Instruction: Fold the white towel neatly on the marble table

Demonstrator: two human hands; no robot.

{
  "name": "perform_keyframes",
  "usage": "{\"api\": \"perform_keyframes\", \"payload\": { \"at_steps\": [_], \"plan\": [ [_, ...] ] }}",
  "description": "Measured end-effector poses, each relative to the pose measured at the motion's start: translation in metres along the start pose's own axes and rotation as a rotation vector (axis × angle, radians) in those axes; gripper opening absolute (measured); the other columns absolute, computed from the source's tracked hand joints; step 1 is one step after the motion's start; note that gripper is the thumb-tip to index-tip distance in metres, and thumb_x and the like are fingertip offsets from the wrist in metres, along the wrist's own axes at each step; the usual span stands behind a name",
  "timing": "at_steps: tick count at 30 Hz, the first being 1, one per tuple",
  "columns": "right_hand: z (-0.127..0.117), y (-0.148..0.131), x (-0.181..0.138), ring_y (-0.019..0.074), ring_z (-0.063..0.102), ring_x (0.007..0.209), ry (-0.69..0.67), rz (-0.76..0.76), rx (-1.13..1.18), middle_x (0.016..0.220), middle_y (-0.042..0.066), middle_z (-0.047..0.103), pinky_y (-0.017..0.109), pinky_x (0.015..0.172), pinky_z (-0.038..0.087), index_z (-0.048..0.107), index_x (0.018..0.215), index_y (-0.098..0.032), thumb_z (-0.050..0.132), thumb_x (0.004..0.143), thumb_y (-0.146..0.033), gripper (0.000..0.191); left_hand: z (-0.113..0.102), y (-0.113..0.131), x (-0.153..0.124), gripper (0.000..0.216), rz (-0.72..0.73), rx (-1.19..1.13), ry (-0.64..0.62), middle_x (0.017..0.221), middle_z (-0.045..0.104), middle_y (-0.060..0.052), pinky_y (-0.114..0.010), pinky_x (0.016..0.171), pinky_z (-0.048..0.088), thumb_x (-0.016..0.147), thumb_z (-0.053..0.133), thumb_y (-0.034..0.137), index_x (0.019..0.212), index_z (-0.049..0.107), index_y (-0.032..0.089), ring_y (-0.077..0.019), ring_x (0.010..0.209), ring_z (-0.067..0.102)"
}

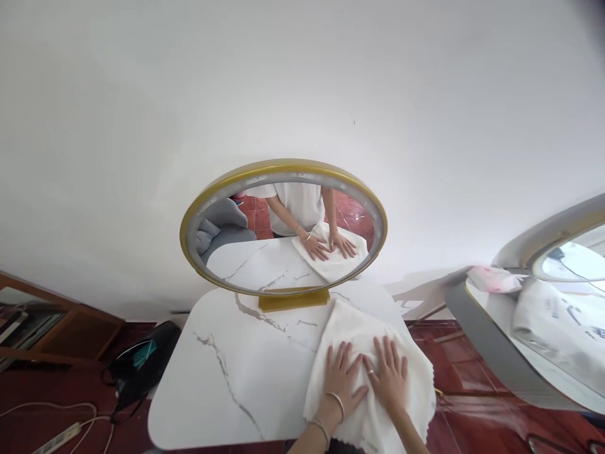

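A white cloth (pixel 352 321) with a scalloped edge lies spread over the right end of a white marble-patterned table (pixel 203 378), part of it hanging past the side. My left hand (pixel 344 375), with bracelets at the wrist, rests flat on the cloth with its fingers spread. Beside it my right hand (pixel 390 375), wearing a ring, also presses flat on the fabric. The thumb and index finger of the two hands nearly meet. Behind the cloth, an oval gold-framed mirror (pixel 283 214) on a gold base (pixel 293 301) reflects both hands and the cloth.
At right stands a second table (pixel 501 353) with a pink-and-white packet (pixel 494 279), a folded white fabric (pixel 558 321) and another mirror (pixel 574 258). On the red tiled floor at left are a black bag (pixel 146 362), a power strip (pixel 59 439) with cords, and a wooden shelf (pixel 66 325).
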State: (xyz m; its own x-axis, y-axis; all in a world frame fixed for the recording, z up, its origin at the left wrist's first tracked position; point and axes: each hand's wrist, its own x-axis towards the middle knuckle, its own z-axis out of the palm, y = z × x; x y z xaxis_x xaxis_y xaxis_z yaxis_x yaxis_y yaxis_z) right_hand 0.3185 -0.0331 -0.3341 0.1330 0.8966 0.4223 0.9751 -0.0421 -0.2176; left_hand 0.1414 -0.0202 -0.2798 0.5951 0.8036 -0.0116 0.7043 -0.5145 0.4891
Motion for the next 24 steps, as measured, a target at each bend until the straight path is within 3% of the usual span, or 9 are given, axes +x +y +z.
{"api": "perform_keyframes", "payload": {
  "at_steps": [4,8,10,12,14,16,19,24],
  "plan": [
    [0.007,-0.024,0.009,0.0335,0.023,0.142,-0.044,-0.157,0.054,0.155,0.011,0.025,0.062,0.108,0.024,0.021,0.15,-0.029,0.04,0.093,-0.05,0.065,0.0,-0.016,-0.024,0.073,-0.117,0.051,0.043,0.157,0.023,-0.005,-0.06,0.112,0.02,0.083,0.045,0.064,0.147,0.026,0.036,-0.0322,0.142,0.023],
    [0.013,-0.053,0.019,0.0321,0.025,0.141,-0.163,-0.387,0.147,0.154,0.009,0.027,0.059,0.111,0.023,0.03,0.147,-0.031,0.047,0.09,-0.052,0.063,-0.013,-0.039,-0.048,0.052,-0.37,0.096,0.099,0.141,0.049,-0.007,-0.052,0.101,0.035,0.082,0.052,0.057,0.13,0.054,0.036,-0.032,0.125,0.045],
    [0.015,-0.063,0.021,0.0319,0.026,0.141,-0.214,-0.459,0.198,0.154,0.009,0.028,0.059,0.111,0.024,0.035,0.145,-0.032,0.049,0.09,-0.052,0.061,-0.031,-0.052,-0.048,0.038,-0.471,0.116,0.154,0.13,0.056,-0.007,-0.045,0.098,0.037,0.088,0.048,0.045,0.121,0.061,0.032,-0.0271,0.117,0.05],
    [0.016,-0.068,0.021,0.0324,0.028,0.14,-0.256,-0.48,0.235,0.152,0.008,0.031,0.061,0.11,0.026,0.04,0.142,-0.033,0.05,0.089,-0.05,0.056,-0.058,-0.066,-0.038,0.036,-0.611,0.169,0.221,0.131,0.054,-0.008,-0.043,0.099,0.035,0.092,0.041,0.033,0.121,0.061,0.028,-0.0255,0.12,0.047],
    [0.014,-0.067,0.02,0.0322,0.031,0.139,-0.29,-0.479,0.263,0.15,0.008,0.036,0.062,0.109,0.028,0.045,0.139,-0.032,0.052,0.089,-0.045,0.052,-0.086,-0.079,-0.023,0.038,-0.797,0.213,0.233,0.137,0.049,-0.01,-0.044,0.1,0.033,0.093,0.039,0.031,0.125,0.057,0.025,-0.0275,0.125,0.042],
    [0.009,-0.061,0.017,0.0302,0.033,0.138,-0.304,-0.49,0.3,0.148,0.007,0.04,0.06,0.109,0.031,0.046,0.138,-0.03,0.053,0.089,-0.038,0.05,-0.109,-0.091,-0.009,0.038,-0.908,0.204,0.18,0.13,0.054,-0.01,-0.044,0.097,0.035,0.092,0.042,0.034,0.126,0.055,0.025,-0.0276,0.12,0.046],
    [-0.003,-0.046,0.01,0.0267,0.037,0.137,-0.29,-0.504,0.36,0.146,0.006,0.043,0.055,0.109,0.036,0.039,0.142,-0.031,0.05,0.091,-0.033,0.052,-0.128,-0.103,0.004,0.031,-0.903,0.154,0.088,0.109,0.064,-0.006,-0.041,0.094,0.037,0.086,0.052,0.037,0.113,0.061,0.026,-0.0252,0.109,0.054],
    [-0.028,-0.024,-0.004,0.027,0.044,0.132,-0.246,-0.447,0.407,0.142,0.005,0.048,0.051,0.105,0.045,0.03,0.145,-0.035,0.05,0.092,-0.037,0.057,-0.132,-0.11,0.01,0.037,-0.841,0.12,0.018,0.121,0.058,-0.01,-0.04,0.099,0.034,0.083,0.055,0.032,0.119,0.057,0.023,-0.0262,0.118,0.05]
  ]
}}
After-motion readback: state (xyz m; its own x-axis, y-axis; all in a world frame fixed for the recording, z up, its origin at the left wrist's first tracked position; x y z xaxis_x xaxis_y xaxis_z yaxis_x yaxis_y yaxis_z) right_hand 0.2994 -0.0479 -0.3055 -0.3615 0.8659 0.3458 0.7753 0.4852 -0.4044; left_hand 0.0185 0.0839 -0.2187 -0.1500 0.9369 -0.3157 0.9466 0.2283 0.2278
